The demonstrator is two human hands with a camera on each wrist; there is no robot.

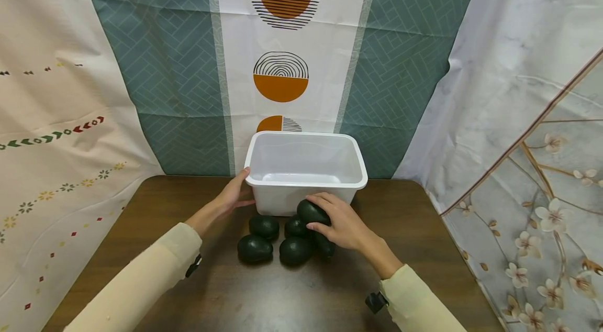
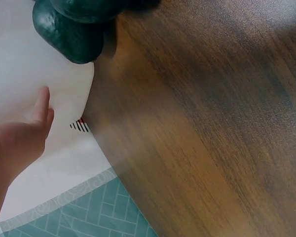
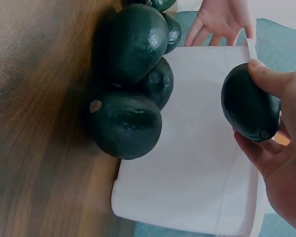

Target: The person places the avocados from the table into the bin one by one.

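My right hand (image 1: 343, 221) holds a dark green avocado (image 3: 250, 102) between thumb and fingers. This avocado is raised in front of the bin's near wall, just below the rim. Several more avocados (image 1: 295, 251) lie in a cluster on the table in front of the white plastic bin (image 1: 301, 184). At the bin's left end, my left hand (image 1: 234, 191) rests against the outer wall, its thumb up at the rim. Spread, fairly straight fingers of that hand show in the right wrist view. In the left wrist view, it lies beside the white wall, partly out of frame.
The brown wooden table (image 1: 226, 295) ends at the back against a patterned curtain (image 1: 179, 86). The bin stands at that back edge, with its inside bottom visible. Light printed cloths (image 1: 509, 164) hang along both sides.
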